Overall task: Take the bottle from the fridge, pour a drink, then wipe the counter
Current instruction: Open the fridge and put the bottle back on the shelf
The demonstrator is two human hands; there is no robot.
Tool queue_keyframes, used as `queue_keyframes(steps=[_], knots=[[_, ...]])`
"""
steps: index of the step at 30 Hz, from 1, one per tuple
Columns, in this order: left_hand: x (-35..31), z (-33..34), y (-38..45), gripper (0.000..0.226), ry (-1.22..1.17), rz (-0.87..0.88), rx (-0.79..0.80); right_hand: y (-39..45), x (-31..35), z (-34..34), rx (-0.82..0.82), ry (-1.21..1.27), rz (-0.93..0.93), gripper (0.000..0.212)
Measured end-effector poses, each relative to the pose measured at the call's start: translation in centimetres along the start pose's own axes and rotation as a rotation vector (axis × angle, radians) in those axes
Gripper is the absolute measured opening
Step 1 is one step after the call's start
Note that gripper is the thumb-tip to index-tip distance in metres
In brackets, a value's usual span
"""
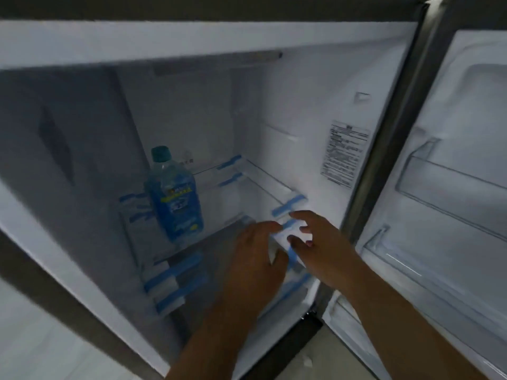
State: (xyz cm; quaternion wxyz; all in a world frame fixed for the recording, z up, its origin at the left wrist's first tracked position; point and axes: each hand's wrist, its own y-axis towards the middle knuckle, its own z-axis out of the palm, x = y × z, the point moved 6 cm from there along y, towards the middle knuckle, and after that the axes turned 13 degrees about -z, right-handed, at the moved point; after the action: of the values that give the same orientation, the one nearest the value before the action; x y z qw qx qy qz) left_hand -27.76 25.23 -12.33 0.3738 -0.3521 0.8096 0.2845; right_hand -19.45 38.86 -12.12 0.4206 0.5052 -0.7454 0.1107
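Fridge (pixel 315 119) holds one blue bottle (pixel 173 198) (green-capped), upright on its shelf (pixel 258 185).

Fridge (pixel 315 111) open, white interior. Clear glass shelf (pixel 233 193) inside, blue tape strips (pixel 288 205) at its corners and along the rails below. One bottle (pixel 172 193) stands upright on the shelf, left side near the front edge: blue liquid, blue label, teal cap. Rest of the shelf too blurred to read.

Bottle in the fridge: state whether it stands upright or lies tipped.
Upright: the bottle stands on the shelf, green cap on top, untouched by either hand.
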Motion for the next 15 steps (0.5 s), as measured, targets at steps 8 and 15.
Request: queue_keyframes(steps=[8,15], knots=[[-10.1,13.5,-9.2,0.043,0.054,0.347,0.498,-16.7,-4.1,-11.8,-0.243,-0.207,0.231,0.043],[-18.6,18.6,-19.2,0.039,0.064,0.664,0.581,-28.2,-3.0,-17.2,-0.331,-0.239,0.258,0.062]])
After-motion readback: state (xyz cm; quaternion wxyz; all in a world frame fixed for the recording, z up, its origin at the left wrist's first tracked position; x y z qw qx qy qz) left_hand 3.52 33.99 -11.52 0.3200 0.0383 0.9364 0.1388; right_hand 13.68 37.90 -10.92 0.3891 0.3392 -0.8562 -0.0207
